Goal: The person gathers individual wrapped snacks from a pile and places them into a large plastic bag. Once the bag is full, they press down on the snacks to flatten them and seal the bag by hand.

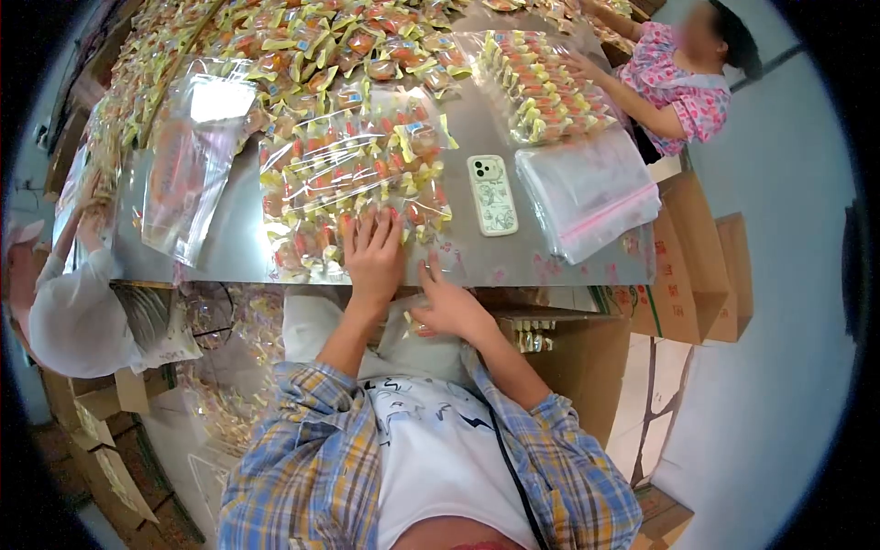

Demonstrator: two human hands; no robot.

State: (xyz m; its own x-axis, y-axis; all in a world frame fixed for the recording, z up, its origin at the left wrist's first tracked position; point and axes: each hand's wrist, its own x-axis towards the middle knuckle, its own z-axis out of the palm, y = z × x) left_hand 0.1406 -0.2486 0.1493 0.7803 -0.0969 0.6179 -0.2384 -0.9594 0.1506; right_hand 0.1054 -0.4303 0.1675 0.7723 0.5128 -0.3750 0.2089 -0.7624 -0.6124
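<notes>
A clear bag (353, 160) packed with rows of yellow-and-orange wrapped snacks lies on the metal table in front of me. My left hand (374, 252) rests flat on its near end, fingers stretched out and pressing on the plastic. At the table's front edge, my right hand (451, 307) is beside the bag's near right corner. Its index finger points forward over the edge, and the thumb is apart and lower down. Left of the filled bag lies a flat clear plastic bag (188, 165).
A phone (493, 195) and a stack of clear bags (587, 197) lie to the right. Another filled bag (541, 87) is under the hand of a person (674, 82). Loose wrapped snacks (367, 46) are heaped behind. A second person (82, 312) works at left. Cardboard boxes (678, 266) stand right.
</notes>
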